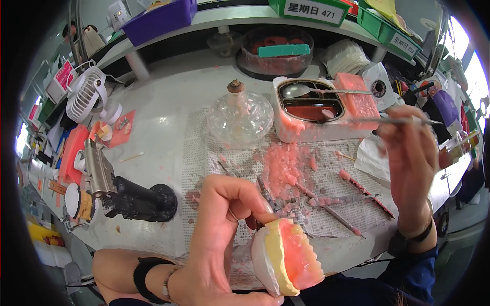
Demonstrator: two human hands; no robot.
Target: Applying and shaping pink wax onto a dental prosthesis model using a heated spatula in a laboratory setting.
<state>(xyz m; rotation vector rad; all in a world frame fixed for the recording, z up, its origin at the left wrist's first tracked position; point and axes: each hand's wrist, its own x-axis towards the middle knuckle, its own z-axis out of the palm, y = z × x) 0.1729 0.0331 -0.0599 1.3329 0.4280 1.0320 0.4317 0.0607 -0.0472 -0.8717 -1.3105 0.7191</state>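
Observation:
My left hand [217, 234] grips a dental model [270, 260] at the lower middle. The model has a white and yellow base with pink wax and a row of teeth facing right. In my right hand [411, 153], slightly blurred, is a thin metal wax spoon [393, 121]. Its tip reaches into the front compartment of a white wax pot [301, 131], which holds dark reddish melted wax. Across the pot's back compartment lies another metal spoon [296, 91]. A pink wax block [357, 99] sits at the pot's right end.
A glass alcohol lamp [240, 120] stands left of the pot. Several carving tools [332, 211] and pink wax scraps lie on newspaper [204, 153]. At left are a black and metal torch [138, 196] and a white fan [88, 94]. A round clear tub [275, 64] stands behind.

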